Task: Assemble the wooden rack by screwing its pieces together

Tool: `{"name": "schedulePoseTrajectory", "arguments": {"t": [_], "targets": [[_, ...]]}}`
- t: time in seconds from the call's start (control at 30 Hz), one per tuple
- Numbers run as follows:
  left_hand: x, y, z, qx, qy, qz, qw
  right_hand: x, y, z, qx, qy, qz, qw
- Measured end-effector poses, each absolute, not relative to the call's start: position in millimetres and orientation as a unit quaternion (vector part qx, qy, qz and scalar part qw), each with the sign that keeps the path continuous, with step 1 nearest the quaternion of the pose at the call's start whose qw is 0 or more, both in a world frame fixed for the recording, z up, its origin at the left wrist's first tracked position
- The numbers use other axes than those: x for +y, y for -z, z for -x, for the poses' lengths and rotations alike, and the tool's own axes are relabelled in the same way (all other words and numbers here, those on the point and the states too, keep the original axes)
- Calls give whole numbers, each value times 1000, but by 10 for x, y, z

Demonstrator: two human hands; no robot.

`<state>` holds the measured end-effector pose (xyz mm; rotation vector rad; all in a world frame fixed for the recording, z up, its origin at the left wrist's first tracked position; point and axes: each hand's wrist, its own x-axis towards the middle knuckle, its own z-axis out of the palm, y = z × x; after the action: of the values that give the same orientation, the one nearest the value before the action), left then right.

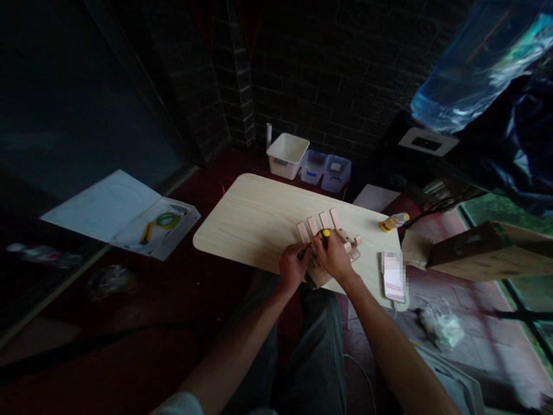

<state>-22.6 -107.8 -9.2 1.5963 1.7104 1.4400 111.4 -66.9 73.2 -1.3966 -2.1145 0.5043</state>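
Note:
My right hand (336, 257) is closed around a screwdriver (325, 234) with a black and yellow handle, over the near edge of the table (250, 213). Close on its left, my left hand (292, 267) is closed in a pinch near the tool's lower end; what it grips is too small and dark to make out. Just beyond both hands, several pale wooden strips (324, 219) lie side by side. More small wooden pieces (358, 240) are to the right of my right hand. A brown package (318, 278) sits under my hands, partly hidden by them.
A phone (393, 278) on a cable and a yellow-capped bottle (394, 222) occupy the table's right end. Behind the table stand a white basket (284, 168) and two clear bins (336, 173). An open white case (173, 242) lies left; a cardboard box (492, 251) stands right.

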Motion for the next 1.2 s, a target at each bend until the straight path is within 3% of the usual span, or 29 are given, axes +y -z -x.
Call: {"name": "schedulePoseTrajectory", "arguments": {"t": [0.87, 1.2], "targets": [[-1157, 12, 226, 611, -490, -592, 189, -750, -701, -1135, -781, -192, 530, 268], [-1149, 57, 219, 616, -497, -584, 180, -721, -810, -1099, -810, -161, 522, 211]]}}
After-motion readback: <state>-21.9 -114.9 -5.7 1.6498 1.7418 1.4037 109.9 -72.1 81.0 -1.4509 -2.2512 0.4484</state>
